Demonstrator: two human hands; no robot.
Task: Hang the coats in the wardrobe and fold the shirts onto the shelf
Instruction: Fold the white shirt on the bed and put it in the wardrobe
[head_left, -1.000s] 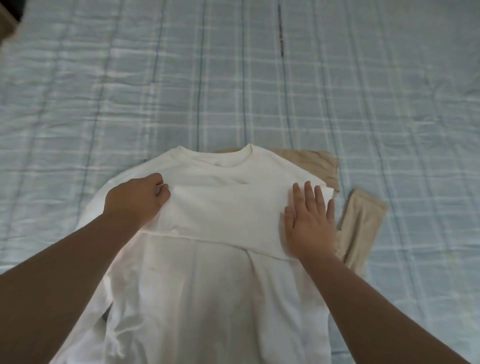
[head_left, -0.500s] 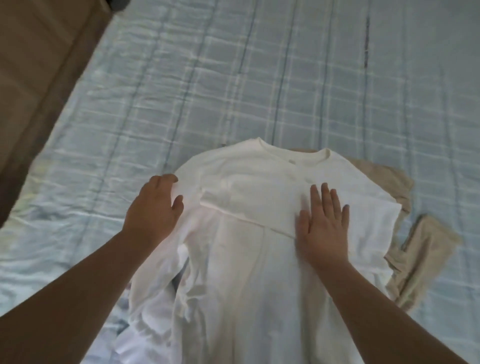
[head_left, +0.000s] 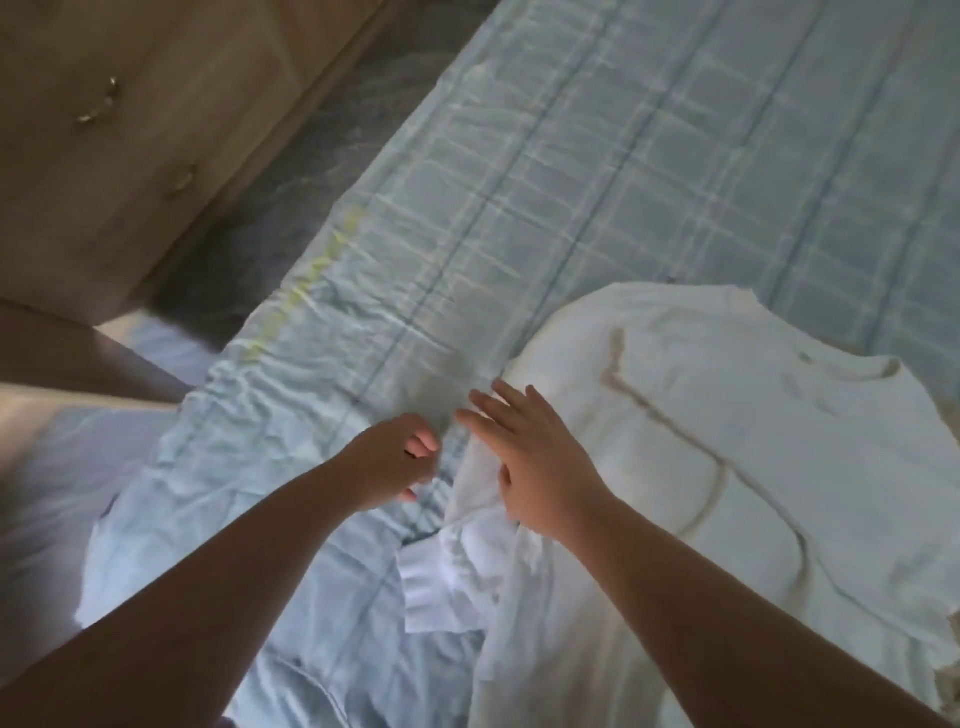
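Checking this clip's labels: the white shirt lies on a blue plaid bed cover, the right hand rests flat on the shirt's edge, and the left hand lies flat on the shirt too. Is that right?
Not quite. In the head view the left hand is curled and sits off the shirt, over the bed cover; whether it grips anything is unclear. The rest holds: the right hand rests open on the shirt's edge.

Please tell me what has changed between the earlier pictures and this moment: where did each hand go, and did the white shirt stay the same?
The left hand has left the white shirt and now sits curled over the blue checked bedsheet, seemingly holding nothing. The right hand moved from the shirt's right side across to its left edge, fingers still straight. The view swung left. The shirt stayed on the bed, one sleeve folded across its chest.
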